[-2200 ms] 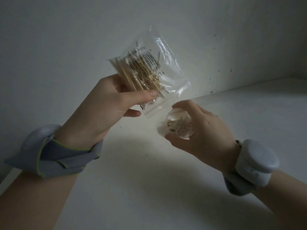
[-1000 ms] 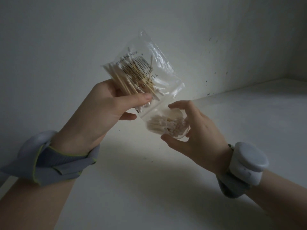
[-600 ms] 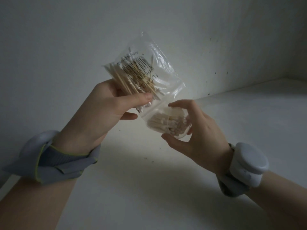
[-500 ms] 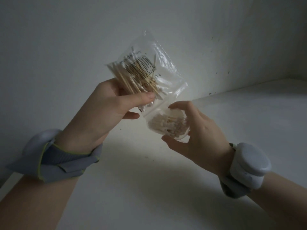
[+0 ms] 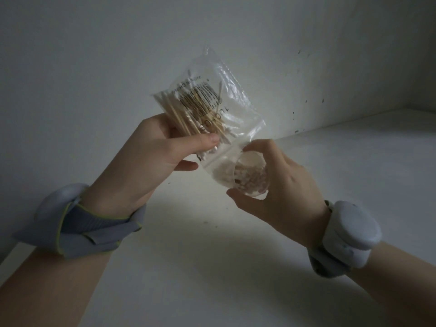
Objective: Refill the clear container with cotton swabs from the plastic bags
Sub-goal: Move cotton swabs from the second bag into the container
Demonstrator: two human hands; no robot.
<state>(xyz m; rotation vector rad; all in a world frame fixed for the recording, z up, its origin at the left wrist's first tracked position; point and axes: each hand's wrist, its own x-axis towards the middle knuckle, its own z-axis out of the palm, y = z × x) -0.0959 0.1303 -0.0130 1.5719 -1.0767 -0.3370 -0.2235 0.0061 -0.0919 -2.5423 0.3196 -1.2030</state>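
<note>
My left hand (image 5: 151, 161) grips a clear plastic bag (image 5: 226, 97) of wooden-stick cotton swabs (image 5: 188, 116), held up and tilted with its open end pointing down to the right. The bag's mouth overlaps the small round clear container (image 5: 250, 178), which my right hand (image 5: 280, 185) holds between thumb and fingers with its opening facing the bag. Several cotton swabs lie inside the container. A barcode and print show on the bag.
A white tabletop (image 5: 236, 267) lies below my hands and meets a white wall (image 5: 94, 55) behind them. Small dark specks mark the wall at the right. Both wrists carry grey bands with white pods.
The bag's mouth and the container have come together, and the container has tipped toward the bag. More swabs show in the container than 2.2 s ago.
</note>
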